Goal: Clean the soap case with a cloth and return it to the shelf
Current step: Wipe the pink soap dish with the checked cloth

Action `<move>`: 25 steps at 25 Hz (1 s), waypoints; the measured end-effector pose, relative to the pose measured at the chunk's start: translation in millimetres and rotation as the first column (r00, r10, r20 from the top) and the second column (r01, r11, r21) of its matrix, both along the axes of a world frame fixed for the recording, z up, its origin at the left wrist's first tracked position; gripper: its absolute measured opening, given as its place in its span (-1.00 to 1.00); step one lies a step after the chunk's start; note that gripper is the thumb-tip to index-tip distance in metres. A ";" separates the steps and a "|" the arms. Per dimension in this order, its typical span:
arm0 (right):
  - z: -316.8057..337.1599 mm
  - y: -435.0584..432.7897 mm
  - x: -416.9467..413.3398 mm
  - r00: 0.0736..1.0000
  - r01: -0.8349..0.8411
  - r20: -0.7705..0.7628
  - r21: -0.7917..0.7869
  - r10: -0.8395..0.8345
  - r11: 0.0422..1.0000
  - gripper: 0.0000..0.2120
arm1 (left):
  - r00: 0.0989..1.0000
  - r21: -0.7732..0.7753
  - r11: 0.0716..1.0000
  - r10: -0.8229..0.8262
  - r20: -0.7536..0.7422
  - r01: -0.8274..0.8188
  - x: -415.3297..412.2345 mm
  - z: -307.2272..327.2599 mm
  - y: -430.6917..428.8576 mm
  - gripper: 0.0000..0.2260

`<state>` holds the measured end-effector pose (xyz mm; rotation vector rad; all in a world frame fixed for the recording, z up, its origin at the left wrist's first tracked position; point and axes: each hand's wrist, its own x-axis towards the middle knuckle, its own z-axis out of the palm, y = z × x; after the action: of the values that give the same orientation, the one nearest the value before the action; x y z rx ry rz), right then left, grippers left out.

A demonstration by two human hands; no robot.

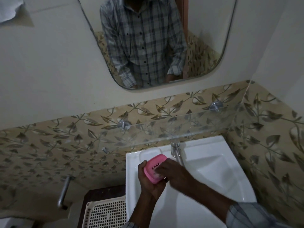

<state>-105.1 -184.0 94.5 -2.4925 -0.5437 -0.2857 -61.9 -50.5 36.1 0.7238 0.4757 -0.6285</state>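
Observation:
A pink soap case [154, 163] with slots in its face is held tilted over the left part of the white sink [213, 175]. My left hand [148, 183] grips it from below and the left side. My right hand [174, 173] lies over its lower right part, fingers pressed on a small whitish patch that may be cloth or foam; I cannot tell which. A clear lid [150, 153] rests on the sink's back left corner, behind the case. The glass shelf [181, 129] runs along the patterned wall above the sink.
A chrome tap [176, 150] stands just right of the case. A mirror [158, 41] hangs above the shelf. A white latticed basket [107, 213] sits left of the sink, with a metal bar [64, 191] further left.

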 end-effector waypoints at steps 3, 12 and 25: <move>1.9 1.7 0.6 0.995 0.080 -0.044 -0.083 -0.084 0.993 -0.85 | 1.000 0.037 0.999 0.011 0.023 -0.012 2.1 -3.0 2.2 -0.44; -13.7 21.0 1.4 0.984 0.144 -0.102 0.001 -0.144 0.990 -0.72 | 0.999 -0.029 1.000 -0.010 0.038 0.011 6.0 -2.3 2.0 -0.31; -6.6 10.8 1.8 0.964 0.199 -0.167 -0.049 -0.204 0.979 -0.62 | 0.989 0.122 0.992 -0.060 0.135 0.044 2.7 -5.4 -5.2 -0.15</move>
<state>-103.3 -173.2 87.8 -2.5757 -0.2256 -0.1380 -59.2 -55.7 30.7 0.8889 0.3691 -0.5977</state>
